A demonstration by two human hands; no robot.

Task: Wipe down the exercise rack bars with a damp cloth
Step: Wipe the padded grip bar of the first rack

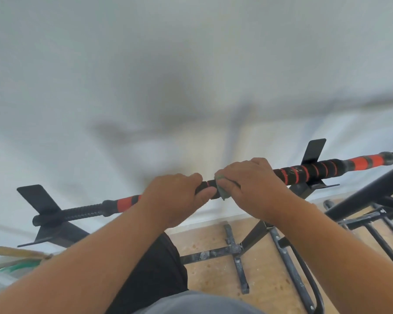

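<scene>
A black bar with orange stripes and foam grips (309, 172) runs from lower left to upper right across the rack's two black cradles. My left hand (175, 196) grips the bar just left of its middle, thumb underneath. Right beside it, my right hand (252, 189) holds a small grey-green cloth (222, 191) wrapped round the bar. Most of the cloth is hidden under my fingers. The two hands nearly touch.
The left cradle plate (38, 198) and right cradle plate (314, 150) hold the bar's ends. Black rack legs and cross feet (234, 250) stand on the tan floor below. More dark frame tubes (368, 196) rise at the right. A wooden-handled brush (18, 253) lies at lower left by the white wall.
</scene>
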